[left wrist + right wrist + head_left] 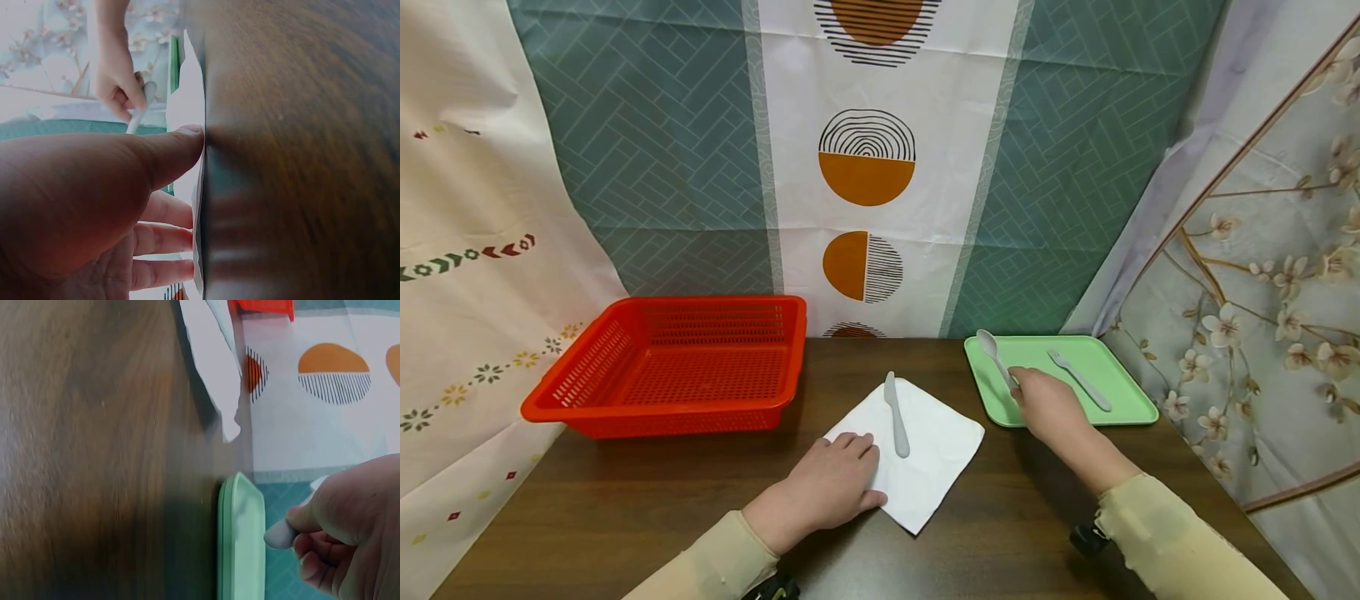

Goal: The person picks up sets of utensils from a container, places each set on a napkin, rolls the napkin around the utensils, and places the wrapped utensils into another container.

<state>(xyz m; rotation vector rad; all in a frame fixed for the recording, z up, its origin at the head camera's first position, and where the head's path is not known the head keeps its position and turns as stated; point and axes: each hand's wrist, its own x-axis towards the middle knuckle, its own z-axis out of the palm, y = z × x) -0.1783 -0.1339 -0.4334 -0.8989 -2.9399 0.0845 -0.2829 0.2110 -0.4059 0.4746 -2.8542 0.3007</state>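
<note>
A grey spoon (992, 350) is pinched by its handle in my right hand (1051, 406), over the left part of a green tray (1123, 392). In the right wrist view the handle's end (280, 535) pokes out past the thumb beside the tray. A grey fork (1078, 378) lies on the tray, right of that hand. My left hand (831, 483) rests on the left edge of a white napkin (925, 483), fingers extended. On the napkin lies a grey knife (897, 417), just right of the left fingertips. The left wrist view shows the thumb (178, 147) touching the napkin's edge.
A red plastic basket (662, 423) stands at the back left of the brown wooden table (625, 492). Patterned cloth (865, 275) hangs behind the table and along both sides. The tray sits near the right-hand cloth (1247, 358).
</note>
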